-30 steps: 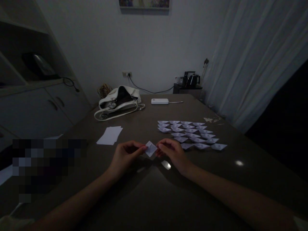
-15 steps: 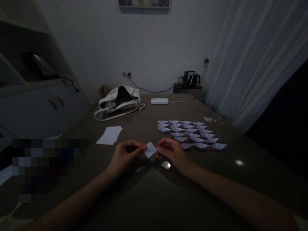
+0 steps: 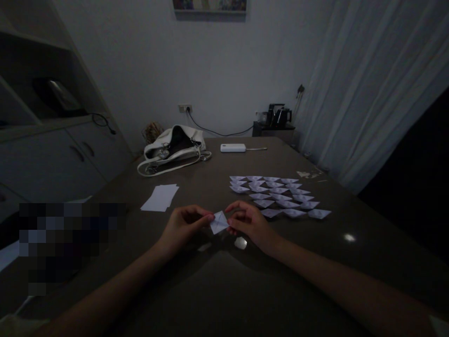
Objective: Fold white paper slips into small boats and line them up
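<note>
A small folded white paper (image 3: 219,223), diamond-shaped with a crease line on its face, is held above the brown table (image 3: 224,295). My left hand (image 3: 185,227) pinches its left corner between thumb and fingers. At the right corner, my right hand (image 3: 250,225) grips it with the thumb and a bent finger, while the index finger is raised off the paper. Several folded paper boats (image 3: 278,190) stand in rows to the right, just beyond my right hand. Flat white paper sheets (image 3: 159,198) lie in a stack beyond my left hand.
A white handbag (image 3: 175,147) sits at the far left of the table. Farther back lies a white power bank (image 3: 233,148) with a short cable. Paper scraps (image 3: 308,174) are near the right edge. A black kettle (image 3: 281,116) stands on a low cabinet behind.
The folded paper has tilted slightly, its right corner lower than before. My right index finger has lifted away from the paper. The left hand stays in place.
</note>
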The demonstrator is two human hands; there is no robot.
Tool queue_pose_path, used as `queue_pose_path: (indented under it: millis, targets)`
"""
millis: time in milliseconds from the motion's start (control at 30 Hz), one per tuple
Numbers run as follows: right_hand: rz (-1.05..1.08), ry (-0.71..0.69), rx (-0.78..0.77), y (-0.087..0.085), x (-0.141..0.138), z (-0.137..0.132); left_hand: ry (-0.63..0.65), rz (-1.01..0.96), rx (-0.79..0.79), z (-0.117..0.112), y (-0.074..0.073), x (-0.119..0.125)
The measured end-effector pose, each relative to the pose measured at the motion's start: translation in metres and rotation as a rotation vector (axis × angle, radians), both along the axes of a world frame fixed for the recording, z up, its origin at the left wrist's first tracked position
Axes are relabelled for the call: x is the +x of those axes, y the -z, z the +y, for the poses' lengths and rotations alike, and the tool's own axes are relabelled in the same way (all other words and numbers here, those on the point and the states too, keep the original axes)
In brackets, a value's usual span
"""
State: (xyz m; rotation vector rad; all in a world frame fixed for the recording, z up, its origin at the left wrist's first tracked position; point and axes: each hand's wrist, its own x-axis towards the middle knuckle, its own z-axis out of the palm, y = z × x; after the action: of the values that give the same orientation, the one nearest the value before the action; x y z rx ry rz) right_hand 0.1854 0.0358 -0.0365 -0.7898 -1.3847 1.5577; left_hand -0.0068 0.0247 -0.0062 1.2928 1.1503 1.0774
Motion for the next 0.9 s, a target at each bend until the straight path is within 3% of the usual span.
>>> queue_pose_path:
  millis: [367, 900]
  targets:
    - [-0.178, 0.019, 0.114, 0.0023, -0.0032, -0.0040, 0.058, -0.001, 0.022, -0.0033, -0.0006, 0.0046]
    - [-0.243, 0.058, 0.293, 0.0013, -0.0031, -0.0083, 0.061, 0.097, 0.018, -0.0043, 0.0020, 0.0057]
